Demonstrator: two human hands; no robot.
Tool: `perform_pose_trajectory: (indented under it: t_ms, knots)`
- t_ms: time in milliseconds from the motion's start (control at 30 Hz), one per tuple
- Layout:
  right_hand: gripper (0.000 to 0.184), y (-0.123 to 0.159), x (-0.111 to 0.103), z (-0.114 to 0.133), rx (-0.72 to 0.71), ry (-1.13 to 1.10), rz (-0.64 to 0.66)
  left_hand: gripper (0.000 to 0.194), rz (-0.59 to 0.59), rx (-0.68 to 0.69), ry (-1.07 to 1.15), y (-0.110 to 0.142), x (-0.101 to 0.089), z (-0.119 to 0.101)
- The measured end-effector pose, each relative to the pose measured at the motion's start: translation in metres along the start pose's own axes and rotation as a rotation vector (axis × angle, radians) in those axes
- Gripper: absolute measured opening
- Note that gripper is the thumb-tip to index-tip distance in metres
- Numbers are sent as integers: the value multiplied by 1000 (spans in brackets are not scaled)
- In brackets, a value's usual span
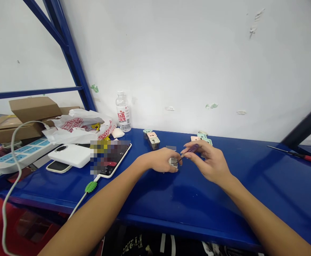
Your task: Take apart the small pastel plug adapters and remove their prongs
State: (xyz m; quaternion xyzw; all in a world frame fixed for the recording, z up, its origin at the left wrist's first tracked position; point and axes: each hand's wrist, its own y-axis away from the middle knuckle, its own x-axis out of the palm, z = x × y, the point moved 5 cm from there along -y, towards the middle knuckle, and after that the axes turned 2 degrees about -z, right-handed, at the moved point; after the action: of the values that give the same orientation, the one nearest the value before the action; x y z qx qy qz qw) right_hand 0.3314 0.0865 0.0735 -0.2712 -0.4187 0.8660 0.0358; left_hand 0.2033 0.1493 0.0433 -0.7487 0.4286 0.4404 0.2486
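Note:
My left hand [161, 160] rests on the blue shelf [224, 199], fingers curled round a small silvery-white cube part [173, 162]. My right hand [208, 160] pinches a small purple-handled screwdriver [190, 150], its tip pointing down-left at that part. Just behind my hands lie several small pastel cube plugs: a cluster of three [152, 138] on the left and another cluster [202, 138] behind my right hand. A small grey flat piece [170, 147] lies between them.
A phone [110, 158] on a cable with a green leaf clip [91, 186], a white power bank [70, 155], a second phone [57, 166], a power strip [19, 153], cardboard boxes [25, 117], a plastic bag [81, 126], a water bottle [123, 113]. A red-handled screwdriver [299, 155] lies far right.

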Motion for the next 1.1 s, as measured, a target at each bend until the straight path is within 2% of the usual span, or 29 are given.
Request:
perform_pose_trajectory:
  t_ms: [100, 233, 300, 433, 600, 800, 967, 1100]
  knots:
    - [29, 2, -1, -1, -14, 54, -95, 23, 23, -8, 35, -1, 6, -1]
    - [27, 1, -6, 8, -123, 155, -184, 20, 16, 1, 64, -3, 9, -3]
    - [28, 1, -6, 10, -131, 116, -156, 20, 15, -11, 74, -3, 9, -2]
    - [44, 1, 1, 5, -26, -53, -22, 21, 22, -30, 76, -3, 9, 0]
    - [36, -1, -1, 6, -87, 43, -56, 19, 14, 8, 81, -4, 11, 1]
    - [47, -1, 0, 6, -48, -48, 11, 20, 10, -8, 76, -5, 12, 3]
    - [40, -1, -5, 5, -86, 84, -61, 20, 8, 13, 92, -6, 12, 2]
    - [49, 0, -1, 4, -73, 34, 39, 20, 23, -12, 95, -5, 12, 2]
